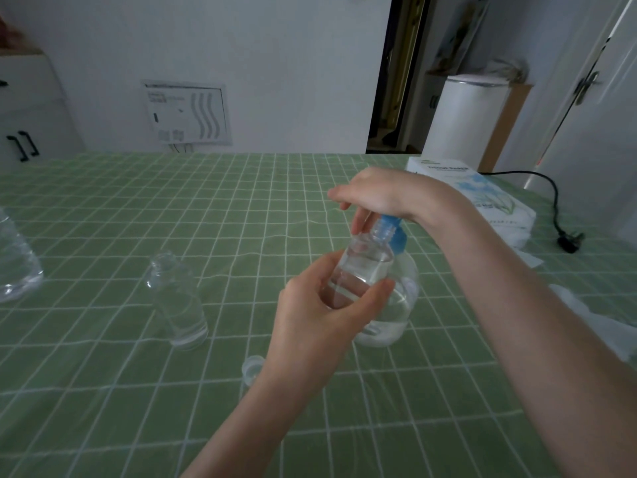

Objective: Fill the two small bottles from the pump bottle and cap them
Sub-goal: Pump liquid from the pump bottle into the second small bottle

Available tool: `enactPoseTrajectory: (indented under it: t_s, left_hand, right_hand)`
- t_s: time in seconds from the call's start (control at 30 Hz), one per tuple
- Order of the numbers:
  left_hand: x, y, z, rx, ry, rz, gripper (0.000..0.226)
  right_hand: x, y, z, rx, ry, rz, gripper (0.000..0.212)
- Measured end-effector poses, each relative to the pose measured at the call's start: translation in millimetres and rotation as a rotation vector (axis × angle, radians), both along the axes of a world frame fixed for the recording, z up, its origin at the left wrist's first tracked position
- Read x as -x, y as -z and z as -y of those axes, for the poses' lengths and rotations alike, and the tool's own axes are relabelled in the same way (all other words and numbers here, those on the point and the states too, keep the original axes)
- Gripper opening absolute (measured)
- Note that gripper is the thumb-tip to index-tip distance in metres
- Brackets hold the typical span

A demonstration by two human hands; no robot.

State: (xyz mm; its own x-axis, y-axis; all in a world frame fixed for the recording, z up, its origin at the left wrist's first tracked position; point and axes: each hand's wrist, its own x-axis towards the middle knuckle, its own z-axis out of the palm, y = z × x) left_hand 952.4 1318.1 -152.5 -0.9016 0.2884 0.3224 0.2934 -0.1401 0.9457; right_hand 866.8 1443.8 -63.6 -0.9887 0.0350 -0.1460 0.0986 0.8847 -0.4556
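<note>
My left hand (320,315) grips a small clear bottle (365,260), tilted, its open neck up against the blue pump head (393,232) of the clear pump bottle (396,305) standing behind it. Some clear liquid sits in the small bottle. My right hand (379,198) lies on top of the pump head, palm down with fingers drooping over it. A second small clear bottle (175,298) stands uncapped on the green checked tablecloth to the left. A small clear cap (253,369) lies on the cloth by my left wrist, partly hidden.
A large clear plastic bottle (17,263) shows at the left edge. A tissue pack (482,198) lies at the back right, with a black power cord and plug (568,243) beyond it. White crumpled tissue (586,315) lies at the right edge.
</note>
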Motion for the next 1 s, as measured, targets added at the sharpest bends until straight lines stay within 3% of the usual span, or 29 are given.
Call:
enactPoseTrajectory:
  t_s: [0.27,1.0]
  left_hand:
    - [1.1,0.8,0.2,-0.001,-0.007,0.005,0.014]
    - [0.7,0.5,-0.3,0.015,-0.008,0.008,0.012]
  right_hand:
    - [0.3,3.3,-1.4,0.029,0.005,0.009,0.037]
    - [-1.7,2.7,-1.5,0.036,0.018,-0.038,0.046]
